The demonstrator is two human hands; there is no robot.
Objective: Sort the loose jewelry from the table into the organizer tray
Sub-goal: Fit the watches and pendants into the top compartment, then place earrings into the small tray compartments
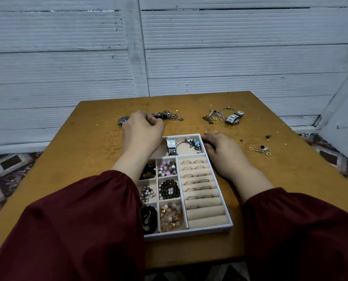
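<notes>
White rim, beige velvet lining: where is the organizer tray (189, 233)?

It lies on the ochre wooden table (87, 159), between the two forearms. Its far long compartment holds a square-faced watch (171, 146) and a charm bracelet (193, 144). Rings (195, 175) sit in the roll slots at right, and beads (168, 168) in the small squares.

And the hands?

The right hand (219, 147) rests flat with straight fingers and touches the tray's far right corner. The left hand (142, 128) is curled beyond the far left corner, fingertips at a pile of chains (169, 115). If it pinches a chain, I cannot tell.

Which jewelry is loose?

A round watch (122, 120) is half hidden behind the left hand. A tangle of necklaces (214, 116) touches a metal-band watch (234, 118), and heart pendants (260, 150) lie apart at right. Both sleeves (77, 220) are dark red.
</notes>
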